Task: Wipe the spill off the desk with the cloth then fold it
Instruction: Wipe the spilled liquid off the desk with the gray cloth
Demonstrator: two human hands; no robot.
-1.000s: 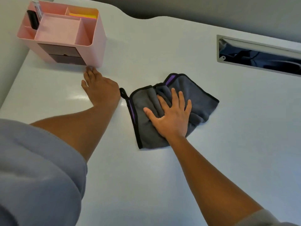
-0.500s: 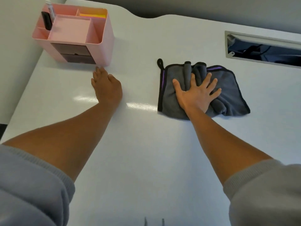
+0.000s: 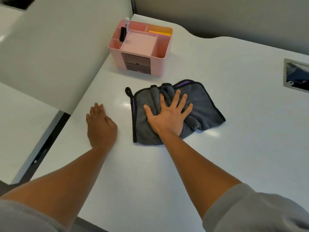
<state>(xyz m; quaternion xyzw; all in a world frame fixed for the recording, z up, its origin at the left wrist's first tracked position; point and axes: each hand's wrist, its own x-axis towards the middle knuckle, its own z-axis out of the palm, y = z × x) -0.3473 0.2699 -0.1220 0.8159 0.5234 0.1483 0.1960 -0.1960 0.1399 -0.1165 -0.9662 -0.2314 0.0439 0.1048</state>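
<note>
I am looking down at the white desk (image 3: 217,164). My right hand (image 3: 167,117) is lying flat on the gray cloth (image 3: 203,108), fingers spread apart, pressing and not gripping. The cloth is sitting bunched up in the middle of the desk. My left hand (image 3: 100,126) is resting palm down on the desk, at 9 o'clock from the cloth, fingers together. At 11 o'clock from the cloth, a pink organizer (image 3: 160,66) is holding a black pen (image 3: 122,34), a clear tube (image 3: 127,25) and yellow notes (image 3: 160,33).

pink organizer (image 3: 150,52) (pens, yellow notes inside); metal-framed cable slot (image 3: 296,76) far right
</note>
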